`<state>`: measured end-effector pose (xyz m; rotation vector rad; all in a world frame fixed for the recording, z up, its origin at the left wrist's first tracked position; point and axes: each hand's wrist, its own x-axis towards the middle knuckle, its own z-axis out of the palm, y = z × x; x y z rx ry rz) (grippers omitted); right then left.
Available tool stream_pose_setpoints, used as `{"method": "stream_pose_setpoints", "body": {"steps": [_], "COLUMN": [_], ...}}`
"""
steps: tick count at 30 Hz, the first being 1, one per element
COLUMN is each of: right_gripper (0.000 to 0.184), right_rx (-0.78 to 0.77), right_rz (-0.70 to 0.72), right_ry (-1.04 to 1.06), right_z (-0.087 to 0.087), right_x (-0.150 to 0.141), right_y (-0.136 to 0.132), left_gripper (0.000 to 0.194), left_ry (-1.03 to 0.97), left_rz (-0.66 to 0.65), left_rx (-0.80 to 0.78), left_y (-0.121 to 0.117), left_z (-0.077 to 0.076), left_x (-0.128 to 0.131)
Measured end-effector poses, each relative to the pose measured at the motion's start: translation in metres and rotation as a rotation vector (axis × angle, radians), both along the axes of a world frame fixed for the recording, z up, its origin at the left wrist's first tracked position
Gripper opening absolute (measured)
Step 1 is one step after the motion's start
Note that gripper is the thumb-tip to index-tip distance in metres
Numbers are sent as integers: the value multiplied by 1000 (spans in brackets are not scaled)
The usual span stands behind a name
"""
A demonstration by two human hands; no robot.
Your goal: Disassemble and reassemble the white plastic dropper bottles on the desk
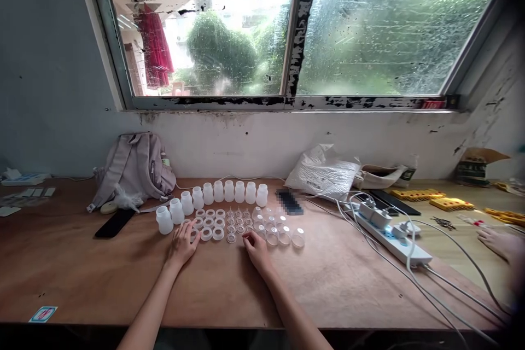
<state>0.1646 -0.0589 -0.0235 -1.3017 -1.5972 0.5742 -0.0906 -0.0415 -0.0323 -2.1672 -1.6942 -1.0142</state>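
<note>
A curved row of frosted white baby bottles (218, 191) stands upright on the brown table (123, 290). In front of the row, white screw rings (208, 222) lie in a grid. Beside them are small clear bottle nipples (231, 238), and further right, clear dome caps (284, 236). My left hand (183, 244) rests palm down at the left edge of the rings, fingers stretched and apart, partly covering the nearest left ring. At the front of the nipples and caps, my right hand (257, 249) has its fingers curled together; whatever they may hold is hidden.
A backpack (135, 167), a black phone (115, 223) and a silver bag (322, 172) lie around the bottles. On the right, a power strip (396, 240) trails white cables. Another person's hand (496, 241) is at the far right, near yellow parts (451, 204).
</note>
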Motion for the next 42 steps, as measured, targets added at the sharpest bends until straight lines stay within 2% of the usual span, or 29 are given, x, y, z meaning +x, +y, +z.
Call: {"method": "stream_pose_setpoints", "body": {"steps": [7, 13, 17, 20, 24, 28, 30, 33, 36, 42], "right_gripper": [20, 14, 16, 19, 24, 31, 34, 34, 31, 23], "right_rx": [-7, 19, 57, 78, 69, 48, 40, 44, 81, 174], "right_rz": [-26, 64, 85, 21, -62, -51, -29, -2, 9, -26], "right_ry": [-118, -289, -362, -408, -525, -610, -639, -671, -662, -481], "right_z": [-7, -9, -8, -8, -8, -6, -6, -7, -9, -7], "right_x": [-3, -2, -3, -3, -5, -7, -7, -6, -5, -4], "right_y": [11, 31, 30, 26, 23, 23, 22, 22, 22, 27], "left_gripper": [28, 27, 27, 26, 27, 31, 33, 34, 34, 30], "left_ry": [-9, -5, -47, -125, -380, -941, -1099, -1269, -1441, -1636], "left_rz": [-12, -54, -88, -122, -111, -152, -171, -208, -294, -438], "left_rx": [15, -55, -39, 8, 32, -52, -73, -102, -208, -391], "left_y": [7, 9, 8, 5, 4, 15, 27, 45, 55, 46], "left_z": [-10, -14, -14, -10, 6, 24, 29, 29, 24, 22], "left_x": [-5, -7, -8, -6, 5, 32, 50, 77, 96, 99]}}
